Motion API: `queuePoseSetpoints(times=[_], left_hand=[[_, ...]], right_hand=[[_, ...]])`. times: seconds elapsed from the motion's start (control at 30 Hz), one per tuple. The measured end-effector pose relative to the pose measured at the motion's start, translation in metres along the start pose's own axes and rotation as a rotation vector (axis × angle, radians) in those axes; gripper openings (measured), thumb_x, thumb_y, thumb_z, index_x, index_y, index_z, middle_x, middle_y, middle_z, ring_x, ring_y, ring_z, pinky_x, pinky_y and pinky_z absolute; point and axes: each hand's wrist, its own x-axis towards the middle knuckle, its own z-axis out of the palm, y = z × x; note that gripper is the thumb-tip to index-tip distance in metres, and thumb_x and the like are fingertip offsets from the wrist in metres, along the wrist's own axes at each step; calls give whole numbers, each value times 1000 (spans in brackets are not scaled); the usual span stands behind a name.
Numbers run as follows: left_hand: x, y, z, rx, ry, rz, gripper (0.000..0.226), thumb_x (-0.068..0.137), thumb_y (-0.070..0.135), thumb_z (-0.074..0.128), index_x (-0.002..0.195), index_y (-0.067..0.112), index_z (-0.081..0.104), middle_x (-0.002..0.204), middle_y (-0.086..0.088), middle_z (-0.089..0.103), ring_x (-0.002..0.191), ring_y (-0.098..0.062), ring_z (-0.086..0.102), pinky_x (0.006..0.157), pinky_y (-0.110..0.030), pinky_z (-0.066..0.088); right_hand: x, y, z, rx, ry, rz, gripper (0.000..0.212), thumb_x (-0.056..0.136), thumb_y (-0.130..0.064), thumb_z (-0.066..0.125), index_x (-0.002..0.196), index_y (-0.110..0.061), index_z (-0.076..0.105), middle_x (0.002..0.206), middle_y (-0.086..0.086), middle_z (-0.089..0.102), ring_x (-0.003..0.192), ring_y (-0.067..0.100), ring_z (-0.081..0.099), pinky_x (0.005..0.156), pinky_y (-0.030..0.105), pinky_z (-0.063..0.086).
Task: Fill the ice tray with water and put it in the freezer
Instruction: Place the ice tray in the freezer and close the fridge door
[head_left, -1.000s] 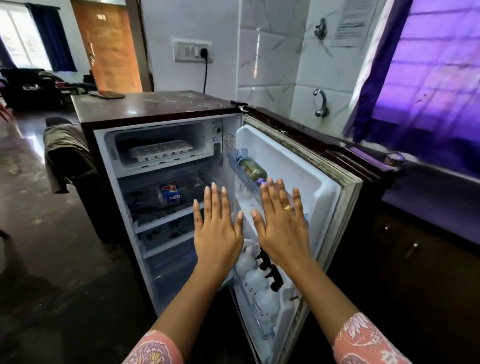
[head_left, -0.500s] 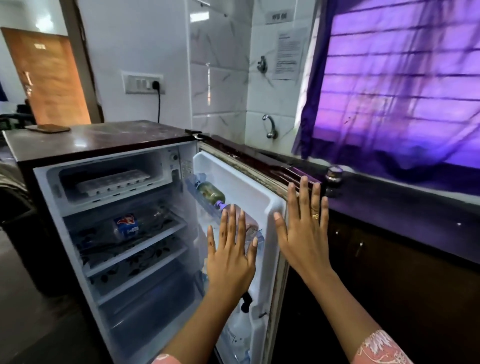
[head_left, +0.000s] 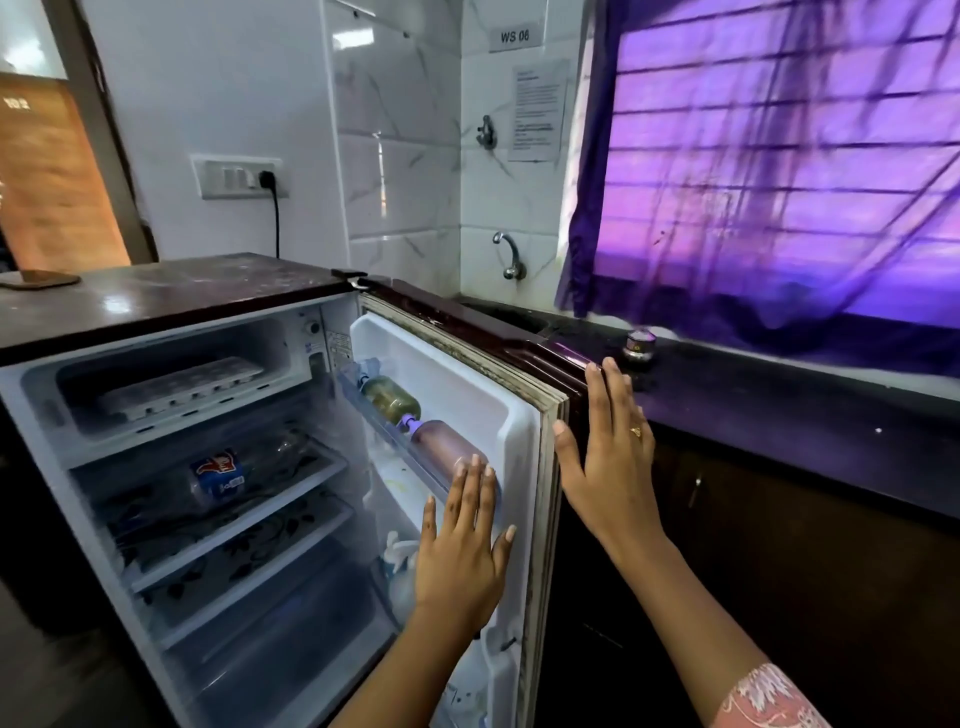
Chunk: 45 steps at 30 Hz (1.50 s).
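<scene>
A white ice tray (head_left: 182, 388) lies flat inside the freezer compartment (head_left: 171, 421) at the top of a small open fridge. The fridge door (head_left: 467, 395) stands open to the right. My left hand (head_left: 462, 551) is open, fingers spread, held in front of the door's inner shelves. My right hand (head_left: 608, 457) is open too, with its palm at the outer edge of the door, fingers pointing up. Neither hand holds anything.
Door shelves carry two lying bottles (head_left: 421, 421). A blue-labelled bottle (head_left: 218, 478) lies on a fridge shelf. A dark counter (head_left: 779, 395) with a sink and wall tap (head_left: 511, 254) runs right of the door. A phone (head_left: 36, 280) rests on the fridge top.
The view has swung right and closer to the door. My right hand moved from the door's inner side to its outer edge. My left hand stays open before the door shelves.
</scene>
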Motion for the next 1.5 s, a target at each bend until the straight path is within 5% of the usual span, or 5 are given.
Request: queuePoseSetpoints(times=[0.6,0.87,1.03,1.27,1.5], left_hand=[[-45,-47,-46,-66,3,-223,74,84,61,-9,147,23,-5,156,8,-9,140,-7,-19,111,-32,-21],[-62,-63,-94,9,214,-192,67,97,52,9,149,10,11,157,-5,6,144,-12,-1,115,-42,-1],[-68,-82,-115,72,268,-200,66,97,50,16,149,11,10,158,-5,5,144,-14,2,116,-41,-5],[-80,-114,-129,210,305,-263,62,97,45,20,148,12,14,157,-7,9,144,-18,8,116,-42,-6],[-87,-151,-133,310,256,-350,63,95,45,23,146,7,25,155,-10,17,143,-18,11,117,-41,0]], right_hand=[[-39,-69,9,-12,12,-128,57,92,-36,33,146,-24,19,155,1,20,144,17,14,111,45,16],[-55,-121,21,258,1,-298,54,93,-31,31,145,-23,19,153,-5,23,142,6,16,107,24,14],[-66,-133,38,292,-6,-210,53,94,-32,25,145,-23,18,155,-4,20,144,8,10,112,32,12],[-78,-154,71,346,-321,-114,55,93,-43,18,146,-30,11,157,-11,7,143,4,-3,116,37,5],[-83,-190,89,360,-487,-176,50,97,-27,35,145,-30,19,155,-9,16,138,5,26,115,37,8]])
